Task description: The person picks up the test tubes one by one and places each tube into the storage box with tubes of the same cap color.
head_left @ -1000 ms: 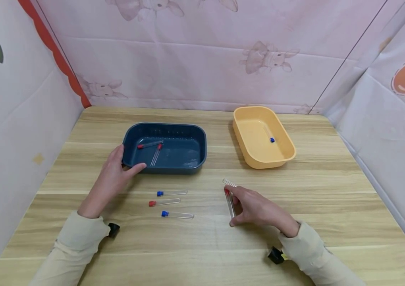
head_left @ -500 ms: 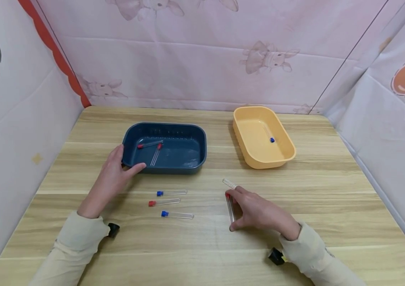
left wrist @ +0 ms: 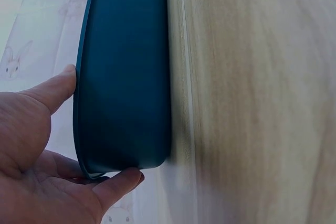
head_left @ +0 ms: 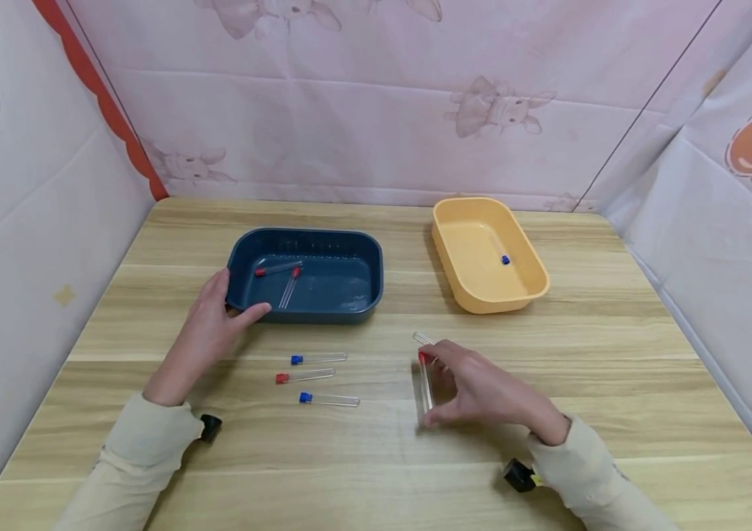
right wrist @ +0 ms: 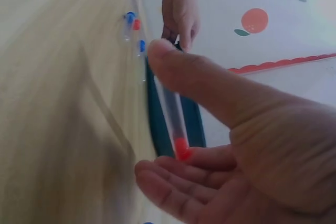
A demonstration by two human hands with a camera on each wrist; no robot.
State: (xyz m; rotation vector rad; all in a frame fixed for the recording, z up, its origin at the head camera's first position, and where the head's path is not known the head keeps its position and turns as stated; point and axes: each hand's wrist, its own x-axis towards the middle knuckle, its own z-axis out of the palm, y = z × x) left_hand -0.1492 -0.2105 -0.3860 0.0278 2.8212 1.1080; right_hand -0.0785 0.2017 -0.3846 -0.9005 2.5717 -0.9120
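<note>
My right hand (head_left: pixel 482 383) pinches a red-capped test tube (head_left: pixel 426 387) end to end between thumb and fingers. The tube stands a little above the table, its shadow just beside it. Behind my fingers lies another clear tube (head_left: pixel 422 338), mostly hidden in the head view. My left hand (head_left: pixel 206 324) grips the near left corner of a dark blue basin (head_left: pixel 310 317), thumb along the front and fingers at the side. Inside it are two red-capped tubes (head_left: pixel 279 268). Between the hands lie a red-capped tube (head_left: pixel 306 375) and two blue-capped tubes (head_left: pixel 329 400).
At the back right stands a yellow basin (head_left: pixel 462 295) with one blue-capped tube (head_left: pixel 505 259) in it. Printed cloth walls (head_left: pixel 376 133) enclose the wooden table (head_left: pixel 323 472) at the back and both sides.
My right hand has raised the red-capped tube slightly off the table, and its wrist has shifted a little to the right. The left hand and both basins stay as they were.
</note>
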